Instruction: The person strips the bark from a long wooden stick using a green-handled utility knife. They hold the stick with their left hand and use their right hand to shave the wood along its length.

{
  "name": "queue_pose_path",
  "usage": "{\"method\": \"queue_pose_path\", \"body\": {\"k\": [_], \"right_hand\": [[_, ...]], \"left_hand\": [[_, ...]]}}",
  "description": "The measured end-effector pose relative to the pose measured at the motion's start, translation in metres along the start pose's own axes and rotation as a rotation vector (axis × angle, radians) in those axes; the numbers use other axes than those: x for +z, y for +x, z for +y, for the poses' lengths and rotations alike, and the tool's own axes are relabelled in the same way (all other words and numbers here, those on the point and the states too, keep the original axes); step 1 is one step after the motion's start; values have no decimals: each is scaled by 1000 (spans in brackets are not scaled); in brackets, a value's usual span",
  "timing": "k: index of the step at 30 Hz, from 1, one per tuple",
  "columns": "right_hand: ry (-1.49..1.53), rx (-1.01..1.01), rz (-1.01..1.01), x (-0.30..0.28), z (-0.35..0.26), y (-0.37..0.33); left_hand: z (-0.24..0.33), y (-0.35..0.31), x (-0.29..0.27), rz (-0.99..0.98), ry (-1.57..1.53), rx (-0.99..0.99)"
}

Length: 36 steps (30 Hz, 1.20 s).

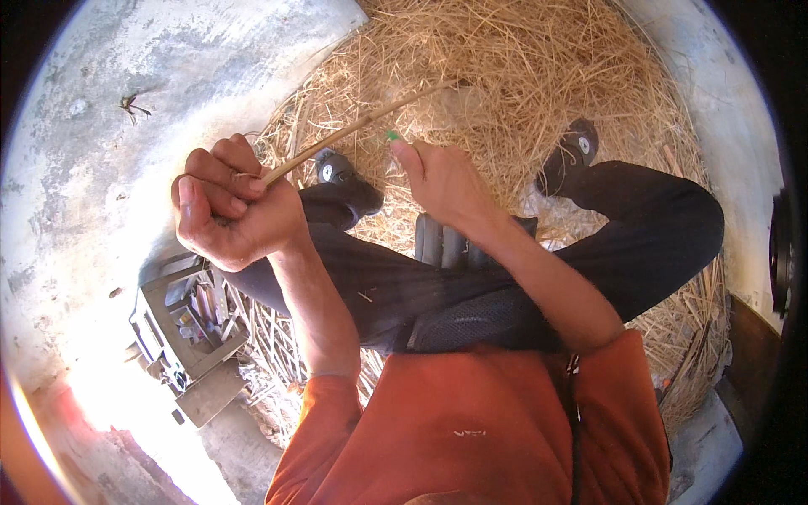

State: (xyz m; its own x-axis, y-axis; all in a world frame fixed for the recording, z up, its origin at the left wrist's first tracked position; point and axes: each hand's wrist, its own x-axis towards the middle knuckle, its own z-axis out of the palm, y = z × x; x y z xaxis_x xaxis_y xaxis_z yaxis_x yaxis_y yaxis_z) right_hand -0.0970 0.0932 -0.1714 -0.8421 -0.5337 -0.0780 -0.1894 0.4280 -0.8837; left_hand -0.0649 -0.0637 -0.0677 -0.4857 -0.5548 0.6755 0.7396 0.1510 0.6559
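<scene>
Holds a long, thin, straight tan stick [362, 124] by its near end, with the curled fingers of the left hand [240, 202] tucked snugly around it, likely to stop it from wobbling. Points the stick up and to the right, over a messy bed of dry yellow straw [505, 50], perhaps to leave most of it free and easy to see. Has the right hand [446, 181] pulled in narrow, just below the middle of the stick in this view, with a tiny bright green bit [392, 135] poking out at the thumb tip. Seems pinched there, but too small and half hidden to name. Sits in black cloth trousers [648, 202] with both knees spread wide, maybe to make room for the arms. Wears a rusty orange shirt [471, 421] and dark shoes [358, 189], set well apart on the straw. Has a grey-brown wooden box [215, 360] by the left knee, with small odds and ends inside, maybe for easy reaching.
</scene>
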Motion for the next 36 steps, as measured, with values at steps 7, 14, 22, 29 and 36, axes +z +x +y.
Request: {"method": "queue_pose_path", "body": {"k": [7, 14, 22, 29, 36], "right_hand": [[-27, -21, 25, 3, 13, 4], [-76, -48, 58, 12, 13, 9], [-103, -16, -12, 5, -11, 16], [-261, 131, -111, -2, 10, 17], [-521, 3, -116, 0, 108, 45]], "left_hand": [[-2, -3, 4, 77, -17, 3], [-4, 5, -2, 180, 40, 62], [-4, 8, -9, 267, 150, 43], [2, 1, -7, 198, 156, 33], [-13, 9, 8, 240, 55, 146]]}}
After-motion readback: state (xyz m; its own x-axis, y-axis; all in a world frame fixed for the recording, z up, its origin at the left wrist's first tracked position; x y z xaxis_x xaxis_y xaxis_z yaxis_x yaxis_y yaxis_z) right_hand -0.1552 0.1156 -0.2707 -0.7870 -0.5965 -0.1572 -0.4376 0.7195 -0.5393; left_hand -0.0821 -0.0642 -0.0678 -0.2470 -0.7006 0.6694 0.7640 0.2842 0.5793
